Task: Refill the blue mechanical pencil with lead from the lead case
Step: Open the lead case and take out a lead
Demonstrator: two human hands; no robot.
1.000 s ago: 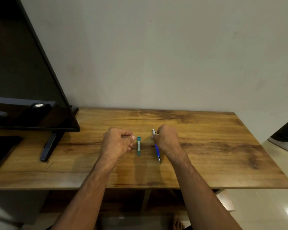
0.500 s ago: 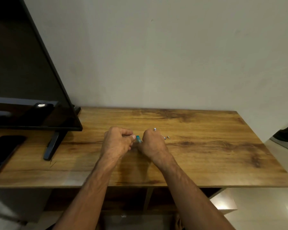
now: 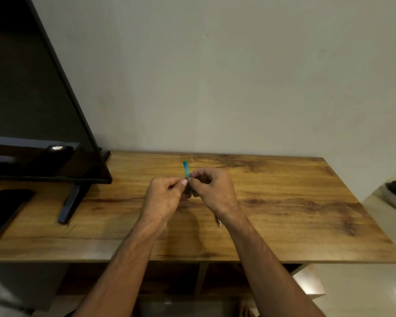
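Pinching lead case (image 3: 186,170) — both hands closed.

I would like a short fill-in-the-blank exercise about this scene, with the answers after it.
1. Both hands hold the ____ lead case.
2. The table is made of ____.
3. The television stands to the ____ of the left hand.
4. The right hand is ____ the table.

Answers: teal; wood; left; above
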